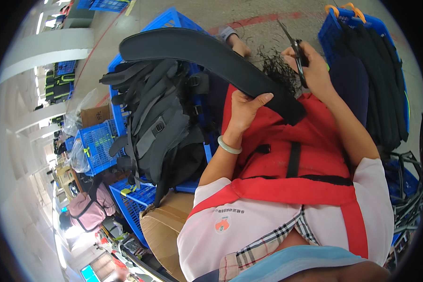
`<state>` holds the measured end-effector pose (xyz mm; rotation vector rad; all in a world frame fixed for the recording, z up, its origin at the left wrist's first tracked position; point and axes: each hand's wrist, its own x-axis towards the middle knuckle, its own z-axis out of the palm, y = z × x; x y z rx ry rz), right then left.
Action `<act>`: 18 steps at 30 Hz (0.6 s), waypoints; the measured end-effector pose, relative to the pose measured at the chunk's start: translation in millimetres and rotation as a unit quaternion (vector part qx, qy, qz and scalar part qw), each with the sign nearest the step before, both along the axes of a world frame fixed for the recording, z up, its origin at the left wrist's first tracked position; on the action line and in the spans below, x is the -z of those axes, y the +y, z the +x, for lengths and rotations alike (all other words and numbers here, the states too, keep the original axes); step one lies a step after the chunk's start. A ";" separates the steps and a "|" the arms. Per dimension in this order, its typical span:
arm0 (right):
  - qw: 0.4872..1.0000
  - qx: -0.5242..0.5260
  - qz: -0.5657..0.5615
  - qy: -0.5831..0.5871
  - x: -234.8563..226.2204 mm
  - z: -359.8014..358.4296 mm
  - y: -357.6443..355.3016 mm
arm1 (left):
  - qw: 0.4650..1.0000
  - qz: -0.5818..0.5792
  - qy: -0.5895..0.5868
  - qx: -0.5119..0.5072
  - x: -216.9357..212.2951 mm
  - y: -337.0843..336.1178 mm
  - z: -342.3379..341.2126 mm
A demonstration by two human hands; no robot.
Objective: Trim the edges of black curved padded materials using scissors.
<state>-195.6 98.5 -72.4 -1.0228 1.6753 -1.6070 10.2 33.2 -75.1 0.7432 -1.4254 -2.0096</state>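
Observation:
A long, curved black padded strap (188,46) is gripped near its lower end by my left hand (246,109), with the thumb on top and the fingers underneath. It stretches up and to the left, over a pile of similar black straps (157,110). My right hand (316,70) is closed round a pair of dark scissors (287,34), whose blades point up and away from me. The scissors are apart from the strap, to its right. Beyond my lap, between the two hands, lies a tangle of black thread trimmings (277,68) on the floor.
A blue crate (171,19) holds the strap pile on my left. Another blue crate (331,37), full of long black pieces, stands on my right. A cardboard box (167,223) is close by my left side. Farther left, a person in pink (91,207) sits near more crates.

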 end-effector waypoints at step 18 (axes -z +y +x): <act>0.953 -0.263 0.107 0.110 -39.5 28.3 24.8 | 0.980 0.079 0.166 -0.081 -31.6 -57.0 15.7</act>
